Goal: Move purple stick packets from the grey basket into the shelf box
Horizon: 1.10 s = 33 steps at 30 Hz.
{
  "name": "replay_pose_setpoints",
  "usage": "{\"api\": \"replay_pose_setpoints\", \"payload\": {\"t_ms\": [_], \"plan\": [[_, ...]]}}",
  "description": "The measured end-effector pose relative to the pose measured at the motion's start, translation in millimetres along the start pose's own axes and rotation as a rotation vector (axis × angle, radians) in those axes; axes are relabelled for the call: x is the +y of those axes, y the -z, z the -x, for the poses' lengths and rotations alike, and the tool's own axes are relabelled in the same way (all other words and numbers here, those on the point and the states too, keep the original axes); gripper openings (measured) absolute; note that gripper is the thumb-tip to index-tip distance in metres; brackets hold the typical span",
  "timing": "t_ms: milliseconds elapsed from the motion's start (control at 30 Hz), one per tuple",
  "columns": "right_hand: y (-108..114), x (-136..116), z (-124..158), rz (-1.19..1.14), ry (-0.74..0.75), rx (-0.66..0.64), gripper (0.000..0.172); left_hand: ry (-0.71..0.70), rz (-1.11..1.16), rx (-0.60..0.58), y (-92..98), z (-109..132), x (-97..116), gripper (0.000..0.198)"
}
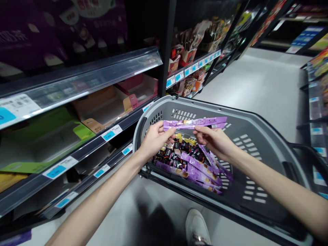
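Note:
A long, narrow purple snack packet [184, 123] is stretched between my two hands above the basket. Its left end is pinched by my left hand [157, 136], fingers closed. Near its right half, my right hand [212, 138] grips the lower edge between thumb and fingers. Below them stands the grey shopping basket [256, 123] with slotted walls. Inside, several more purple packets [202, 171] lie beside a heap of small black packets [176, 159]. A few yellow wrappers [188, 140] show behind the heap, partly covered by my hands.
On the left, a shelf unit [94, 150] carries price labels and open cartons, one a green carton [48, 143]. Farther back are boxes of packaged snacks [188, 54]. Another shelf [317, 112] borders the grey aisle floor [258, 78] on the right. A white shoe [197, 225] is below the basket.

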State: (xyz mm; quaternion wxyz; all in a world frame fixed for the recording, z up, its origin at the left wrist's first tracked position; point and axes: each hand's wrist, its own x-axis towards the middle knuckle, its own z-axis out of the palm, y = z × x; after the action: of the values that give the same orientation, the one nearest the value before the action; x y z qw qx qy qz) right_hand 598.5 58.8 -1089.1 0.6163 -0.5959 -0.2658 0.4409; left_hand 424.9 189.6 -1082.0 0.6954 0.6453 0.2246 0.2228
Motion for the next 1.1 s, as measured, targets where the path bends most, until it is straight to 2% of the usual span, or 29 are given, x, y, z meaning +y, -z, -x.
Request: {"api": "replay_pose_setpoints", "payload": {"t_ms": [1100], "plan": [[0.7, 0.8, 0.5, 0.024, 0.008, -0.016, 0.021, -0.079, -0.059, -0.016, 4.0, -2.1, -8.7, 0.02]]}}
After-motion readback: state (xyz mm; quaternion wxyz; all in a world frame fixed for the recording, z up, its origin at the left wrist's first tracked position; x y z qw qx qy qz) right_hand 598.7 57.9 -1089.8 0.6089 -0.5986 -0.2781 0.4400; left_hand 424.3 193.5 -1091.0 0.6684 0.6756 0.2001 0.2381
